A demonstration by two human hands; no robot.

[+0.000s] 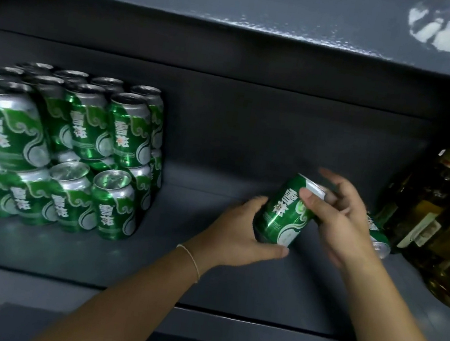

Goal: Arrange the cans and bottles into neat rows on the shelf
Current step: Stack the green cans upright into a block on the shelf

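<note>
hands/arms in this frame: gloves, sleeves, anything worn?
Both hands are bare, no gloves. Left hand and right hand lead to forearms that are uncovered as far as the frame shows, with no sleeve in view. The only thing worn is a thin, pale string bracelet around the left wrist. No watch, rings or markings visible; the right fingers are somewhat motion-blurred.

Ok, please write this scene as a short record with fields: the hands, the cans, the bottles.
left hand: grips held can at its base
right hand: grips the same can near its top
held can: green, tilted, in mid-shelf
stacked cans: green, two layers, left on the shelf
lying can: on its side behind the right hand
bottles: amber, far right
</note>
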